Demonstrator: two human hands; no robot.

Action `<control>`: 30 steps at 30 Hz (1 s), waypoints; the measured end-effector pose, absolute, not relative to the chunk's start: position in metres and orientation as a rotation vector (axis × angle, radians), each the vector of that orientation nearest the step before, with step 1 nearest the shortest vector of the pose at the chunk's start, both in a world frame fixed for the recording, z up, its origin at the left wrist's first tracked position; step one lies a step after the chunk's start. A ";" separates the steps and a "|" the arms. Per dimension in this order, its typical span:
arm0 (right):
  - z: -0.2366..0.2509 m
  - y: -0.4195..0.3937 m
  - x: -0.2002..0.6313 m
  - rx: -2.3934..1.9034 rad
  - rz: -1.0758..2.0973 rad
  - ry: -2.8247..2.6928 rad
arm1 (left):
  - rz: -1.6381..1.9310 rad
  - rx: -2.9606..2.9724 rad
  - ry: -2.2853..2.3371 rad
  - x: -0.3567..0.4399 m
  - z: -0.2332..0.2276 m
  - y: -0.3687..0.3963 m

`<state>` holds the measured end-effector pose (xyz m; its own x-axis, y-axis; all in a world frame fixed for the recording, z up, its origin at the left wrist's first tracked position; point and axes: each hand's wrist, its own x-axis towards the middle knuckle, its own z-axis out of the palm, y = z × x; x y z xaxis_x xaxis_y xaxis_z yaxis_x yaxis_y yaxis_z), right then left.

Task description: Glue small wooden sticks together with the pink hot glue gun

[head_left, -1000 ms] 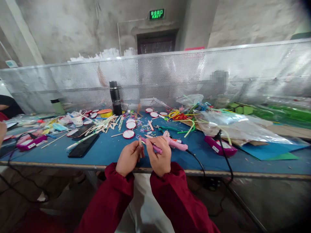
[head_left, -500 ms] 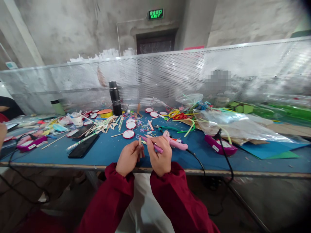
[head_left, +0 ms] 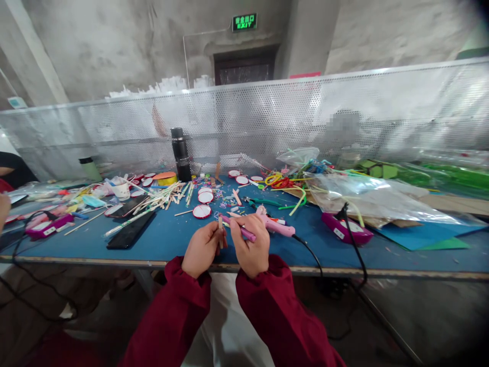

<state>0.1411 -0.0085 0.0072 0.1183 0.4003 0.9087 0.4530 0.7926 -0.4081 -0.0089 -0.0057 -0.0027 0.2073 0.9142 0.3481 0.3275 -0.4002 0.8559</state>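
Joining a purple stick to wooden sticks above the tabletop (head_left: 171,239) edge.
Left hand (head_left: 200,250) grips upright wooden sticks (head_left: 220,232); right hand (head_left: 250,247) pinches purple stick (head_left: 240,230) against them; likely needs steady alignment next.

You have two hands at work, one pink glue gun (head_left: 275,225), one black flask (head_left: 181,154), two black phones (head_left: 130,230), and two magenta devices (head_left: 346,230).
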 end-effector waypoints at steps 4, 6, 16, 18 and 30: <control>0.008 -0.009 0.141 -0.715 -0.042 -1.502 | 1.192 1.852 1.149 -0.009 -0.004 -0.005; 0.008 -0.009 0.141 -0.716 -0.043 -1.505 | 1.193 1.852 1.151 -0.009 -0.004 -0.005; 0.006 -0.008 0.141 -0.722 -0.045 -1.486 | 1.195 1.862 1.155 -0.009 -0.003 -0.006; 0.006 -0.007 0.141 -0.725 -0.048 -1.465 | 1.187 1.860 1.157 -0.009 -0.003 -0.006; 0.006 -0.007 0.141 -0.704 -0.057 -1.484 | 1.182 1.854 1.147 -0.009 -0.002 -0.007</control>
